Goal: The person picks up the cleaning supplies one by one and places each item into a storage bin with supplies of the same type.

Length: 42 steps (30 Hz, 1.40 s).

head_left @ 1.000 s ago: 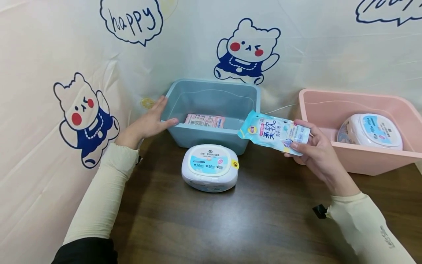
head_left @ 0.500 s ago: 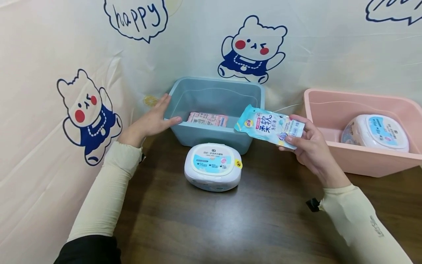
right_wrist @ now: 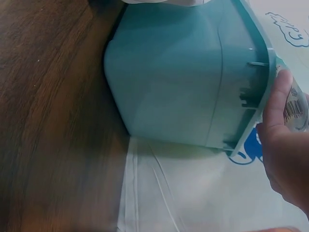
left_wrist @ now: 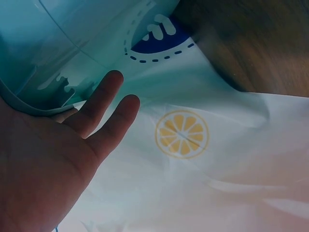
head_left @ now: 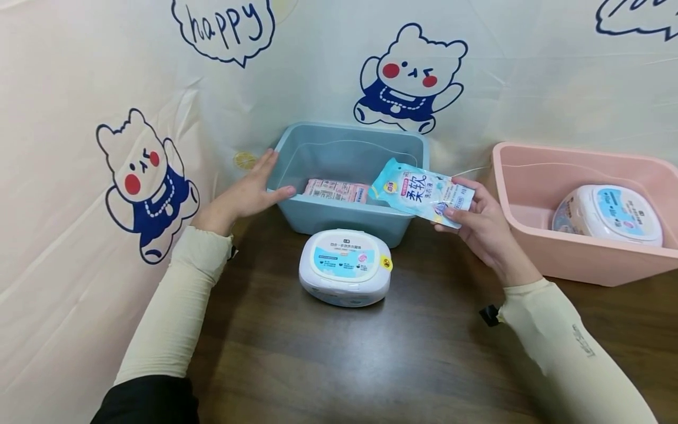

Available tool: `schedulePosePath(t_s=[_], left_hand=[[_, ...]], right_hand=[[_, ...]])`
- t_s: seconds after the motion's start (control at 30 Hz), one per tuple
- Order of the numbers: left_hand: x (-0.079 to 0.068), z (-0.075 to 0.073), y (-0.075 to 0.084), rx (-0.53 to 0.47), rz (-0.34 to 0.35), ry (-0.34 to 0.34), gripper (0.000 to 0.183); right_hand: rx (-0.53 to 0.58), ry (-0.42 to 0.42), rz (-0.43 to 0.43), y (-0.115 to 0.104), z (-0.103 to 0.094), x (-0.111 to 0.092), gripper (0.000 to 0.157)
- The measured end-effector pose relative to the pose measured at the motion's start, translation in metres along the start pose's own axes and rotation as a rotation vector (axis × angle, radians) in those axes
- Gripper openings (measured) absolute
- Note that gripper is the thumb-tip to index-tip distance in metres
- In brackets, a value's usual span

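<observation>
My right hand (head_left: 484,232) pinches one end of a light-blue laundry detergent pouch (head_left: 418,191), thumb on its printed face. The pouch's free end overlaps the right side of a blue plastic bin (head_left: 339,213) in the head view. In the right wrist view, the pouch's barcoded back (right_wrist: 293,108) shows beside the bin's rim. My left hand (head_left: 238,197) rests at the bin's left rim, thumb and fingers extended and spread. A pink and white packet (head_left: 336,190) lies inside on the bin's floor. A white oval tub (head_left: 344,268) with a lid stands in front of the bin.
To the right, a pink bin (head_left: 572,259) holds another white lidded tub (head_left: 609,215). Both bins stand on a dark wooden table (head_left: 371,365). A white printed cloth (head_left: 318,65) hangs behind and along the left. A thin pale cord runs between the bins.
My right hand has carried the pouch leftward and slightly up, from beside the blue bin's right corner to over its right part. My left hand stays at the rim; the head view has shifted slightly.
</observation>
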<state>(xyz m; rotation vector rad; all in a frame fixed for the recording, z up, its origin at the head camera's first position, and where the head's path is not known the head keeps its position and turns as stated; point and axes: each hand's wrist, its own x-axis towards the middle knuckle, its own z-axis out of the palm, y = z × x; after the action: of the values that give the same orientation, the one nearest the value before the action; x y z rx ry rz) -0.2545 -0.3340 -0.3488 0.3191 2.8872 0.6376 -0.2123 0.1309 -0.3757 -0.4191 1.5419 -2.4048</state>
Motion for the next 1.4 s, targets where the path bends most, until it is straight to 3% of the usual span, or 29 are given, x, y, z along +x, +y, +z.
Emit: schedulePosePath(t_s=[0.43, 0.77, 1.1, 1.4], left_hand=[[0.002, 0.002, -0.005, -0.01, 0.016, 0.012, 0.108], [0.003, 0.001, -0.004, -0.011, 0.003, 0.011, 0.107], [0.004, 0.002, -0.006, -0.013, 0.005, 0.021, 0.108], [0.003, 0.004, -0.007, -0.026, 0.017, 0.027, 0.106]], right_hand=[[0.055, 0.042, -0.027, 0.007, 0.009, 0.02, 0.065], [0.115, 0.033, -0.016, -0.002, 0.01, 0.033, 0.062], [0.012, 0.013, 0.035, -0.016, 0.031, 0.066, 0.07], [-0.118, 0.002, 0.148, -0.018, 0.046, 0.109, 0.07]])
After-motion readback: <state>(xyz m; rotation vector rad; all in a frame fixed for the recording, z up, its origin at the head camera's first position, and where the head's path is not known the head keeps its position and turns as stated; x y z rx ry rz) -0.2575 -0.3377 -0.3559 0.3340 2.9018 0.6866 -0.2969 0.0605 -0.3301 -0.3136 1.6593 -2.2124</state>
